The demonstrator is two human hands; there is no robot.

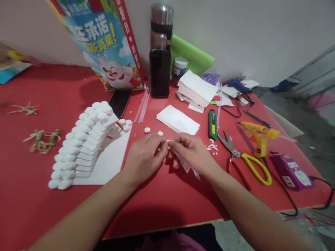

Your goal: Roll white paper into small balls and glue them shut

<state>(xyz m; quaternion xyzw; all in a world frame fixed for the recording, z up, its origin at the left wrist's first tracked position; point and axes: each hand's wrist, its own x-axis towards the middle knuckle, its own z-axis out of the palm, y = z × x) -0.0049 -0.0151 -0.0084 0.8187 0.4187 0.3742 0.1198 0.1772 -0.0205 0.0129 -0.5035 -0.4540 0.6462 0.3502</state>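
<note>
A thin strip of white paper [184,163] hangs down from my right hand [192,151], its loose ends near the red tabletop. My left hand [145,155] pinches the tip of that strip, and the fingertips of both hands meet there. Two small round white pieces [147,130] lie just beyond my left hand. To the left, a row of white folded paper pieces with round white ends [78,136] fans over a white sheet [112,160]. Just past my hands is a stack of white paper [178,119].
On the right lie scissors [234,148], a green cutter [213,123], paper scraps, a yellow glue gun [259,134] and a purple power box [290,170] with cables. A dark phone [160,73] stands upright at the back, beside a colourful bag [112,45] and pink sticks [142,106].
</note>
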